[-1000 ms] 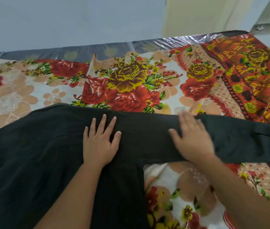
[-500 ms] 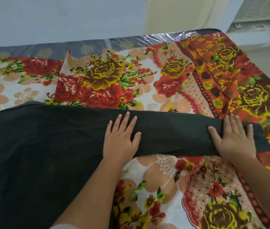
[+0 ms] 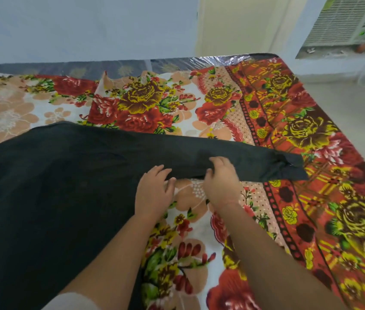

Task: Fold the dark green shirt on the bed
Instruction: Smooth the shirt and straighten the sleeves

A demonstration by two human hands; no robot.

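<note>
Dark green shirt (image 3: 65, 175) lies on the bed (image 3: 311, 198), left hand (image 3: 154, 189) and right hand (image 3: 219, 182) gripping with curled fingers its sleeve (image 3: 255, 162), which probably must next fold back across beyond the left hand.

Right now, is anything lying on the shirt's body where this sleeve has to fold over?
Nothing visible does. The left hand and right hand hold the sleeve at its near edge, and the shirt's body beside it lies bare.
</note>
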